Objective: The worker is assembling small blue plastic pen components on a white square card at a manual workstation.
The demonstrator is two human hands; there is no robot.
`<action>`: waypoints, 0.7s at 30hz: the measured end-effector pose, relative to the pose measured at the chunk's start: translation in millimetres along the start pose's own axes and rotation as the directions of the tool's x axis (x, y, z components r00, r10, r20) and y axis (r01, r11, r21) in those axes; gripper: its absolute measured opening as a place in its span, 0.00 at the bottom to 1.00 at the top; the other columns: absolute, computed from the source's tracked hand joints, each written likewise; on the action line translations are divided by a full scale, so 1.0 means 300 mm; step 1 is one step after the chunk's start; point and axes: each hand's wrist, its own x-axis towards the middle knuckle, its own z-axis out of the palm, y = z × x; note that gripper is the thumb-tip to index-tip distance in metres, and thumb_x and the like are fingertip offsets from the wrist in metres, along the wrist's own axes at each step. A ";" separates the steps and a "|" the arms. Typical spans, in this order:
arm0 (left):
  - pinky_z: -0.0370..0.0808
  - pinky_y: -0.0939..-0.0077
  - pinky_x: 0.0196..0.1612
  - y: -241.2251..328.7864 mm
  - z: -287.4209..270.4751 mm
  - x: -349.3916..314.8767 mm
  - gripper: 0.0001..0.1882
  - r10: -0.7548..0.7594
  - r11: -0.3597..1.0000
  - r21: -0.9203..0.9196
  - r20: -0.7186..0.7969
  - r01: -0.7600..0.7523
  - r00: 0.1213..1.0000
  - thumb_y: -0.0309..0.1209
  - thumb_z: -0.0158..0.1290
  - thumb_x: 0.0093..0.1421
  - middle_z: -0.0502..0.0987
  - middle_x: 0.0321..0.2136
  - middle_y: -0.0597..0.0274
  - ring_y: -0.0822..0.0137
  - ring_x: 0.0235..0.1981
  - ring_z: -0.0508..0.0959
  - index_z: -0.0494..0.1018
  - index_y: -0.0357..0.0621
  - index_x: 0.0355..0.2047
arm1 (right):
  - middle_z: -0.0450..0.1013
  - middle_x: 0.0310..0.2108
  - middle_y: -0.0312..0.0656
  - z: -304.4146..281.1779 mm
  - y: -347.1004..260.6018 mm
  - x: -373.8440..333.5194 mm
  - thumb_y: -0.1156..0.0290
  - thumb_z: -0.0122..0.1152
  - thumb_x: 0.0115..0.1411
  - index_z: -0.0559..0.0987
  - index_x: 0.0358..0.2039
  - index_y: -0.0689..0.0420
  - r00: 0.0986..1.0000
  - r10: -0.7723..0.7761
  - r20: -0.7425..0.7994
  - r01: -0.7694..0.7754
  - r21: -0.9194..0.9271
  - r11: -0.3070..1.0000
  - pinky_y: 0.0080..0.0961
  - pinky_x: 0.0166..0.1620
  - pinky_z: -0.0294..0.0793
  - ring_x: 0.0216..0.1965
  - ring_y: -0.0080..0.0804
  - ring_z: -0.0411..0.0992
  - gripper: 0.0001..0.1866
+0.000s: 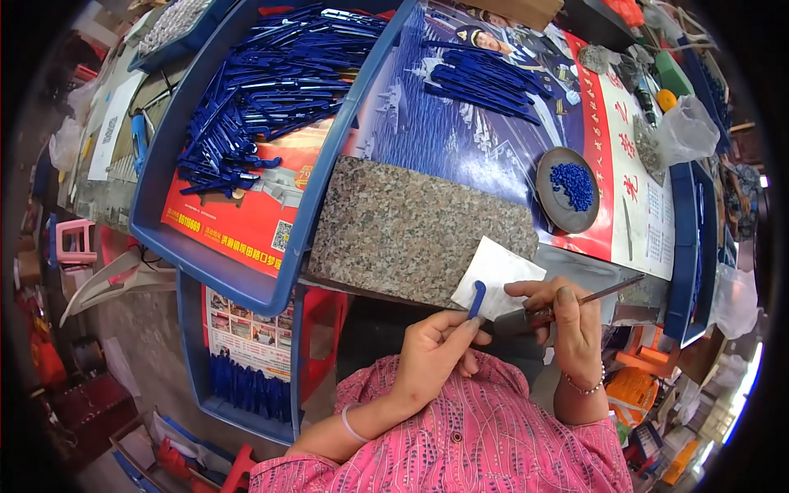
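Near the slab's front edge, my left hand (440, 349) pinches a slim blue piece with a rounded, hooked end (479, 296). That end lies over a white sheet of paper (497, 267), which overhangs the corner of a speckled stone slab (411, 226). My right hand (567, 324) is closed around a dark tool with a thick grey-black handle and a thin rod (612, 289) that points up and to the right. The handle's thick end comes close to my left fingertips; whether they touch, I cannot tell.
A blue tray (308, 205) at the left holds a heap of slim blue pieces (271, 82). More blue pieces (489, 82) lie on a printed poster at the back. A round dark dish (542, 177) holds small blue beads. Another blue tray (193, 345) sits lower left.
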 end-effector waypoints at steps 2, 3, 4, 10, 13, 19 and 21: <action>0.69 0.85 0.18 -0.005 -0.001 0.004 0.10 0.008 1.000 0.004 0.002 -0.008 1.000 0.28 0.47 0.62 0.78 0.26 0.56 0.77 0.15 0.72 0.72 0.32 0.38 | 0.75 0.35 0.54 0.013 0.006 -0.001 0.57 0.34 0.68 0.72 0.27 0.65 0.996 -0.074 -0.056 0.074 0.004 0.997 0.13 0.21 0.64 0.17 0.18 0.64 0.25; 0.69 0.85 0.17 -0.003 -0.001 0.006 0.10 0.002 0.999 0.032 0.006 -0.002 1.000 0.28 0.47 0.62 0.78 0.25 0.57 0.77 0.15 0.72 0.72 0.32 0.38 | 0.75 0.35 0.54 0.021 0.007 -0.001 0.58 0.33 0.68 0.72 0.27 0.65 0.983 -0.147 -0.108 0.148 0.003 0.989 0.13 0.22 0.65 0.17 0.18 0.65 0.25; 0.68 0.86 0.17 -0.003 -0.001 0.007 0.10 -0.004 0.998 0.059 0.007 0.004 1.000 0.28 0.47 0.63 0.78 0.25 0.57 0.78 0.14 0.71 0.73 0.32 0.37 | 0.75 0.35 0.54 0.027 0.006 -0.004 0.58 0.33 0.68 0.72 0.27 0.65 0.983 -0.145 -0.109 0.146 0.002 0.989 0.13 0.22 0.65 0.17 0.18 0.65 0.25; 0.64 0.89 0.15 -0.005 0.004 0.011 0.10 -0.026 0.990 0.141 0.032 0.022 0.999 0.28 0.47 0.63 0.77 0.21 0.61 0.80 0.13 0.69 0.73 0.33 0.36 | 0.76 0.34 0.50 0.060 -0.003 0.012 0.55 0.36 0.67 0.73 0.28 0.64 0.922 -0.388 -0.011 0.381 -0.164 0.910 0.16 0.22 0.66 0.18 0.20 0.66 0.25; 0.63 0.89 0.15 0.003 0.006 0.014 0.09 -0.026 0.987 0.157 0.036 0.020 0.999 0.28 0.47 0.63 0.76 0.20 0.63 0.81 0.13 0.68 0.73 0.34 0.35 | 0.76 0.34 0.50 0.066 -0.007 0.017 0.56 0.41 0.65 0.73 0.28 0.62 0.893 -0.449 0.044 0.449 -0.189 0.874 0.17 0.22 0.67 0.19 0.23 0.68 0.22; 0.61 0.88 0.14 0.009 0.016 0.009 0.08 -0.036 0.994 0.107 0.031 0.032 0.999 0.28 0.48 0.62 0.74 0.18 0.67 0.82 0.13 0.66 0.73 0.35 0.32 | 0.75 0.34 0.50 0.075 -0.047 0.043 0.68 0.48 0.58 0.72 0.32 0.61 0.861 -0.451 0.234 0.508 -0.371 0.777 0.25 0.25 0.72 0.22 0.33 0.72 0.09; 0.61 0.88 0.14 0.021 0.009 -0.001 0.08 -0.028 0.991 0.130 0.006 0.027 1.000 0.28 0.49 0.62 0.74 0.17 0.66 0.83 0.13 0.66 0.73 0.34 0.31 | 0.75 0.34 0.51 0.086 -0.046 0.045 0.72 0.49 0.55 0.71 0.34 0.60 0.840 -0.432 0.329 0.538 -0.402 0.740 0.28 0.27 0.74 0.25 0.39 0.74 0.07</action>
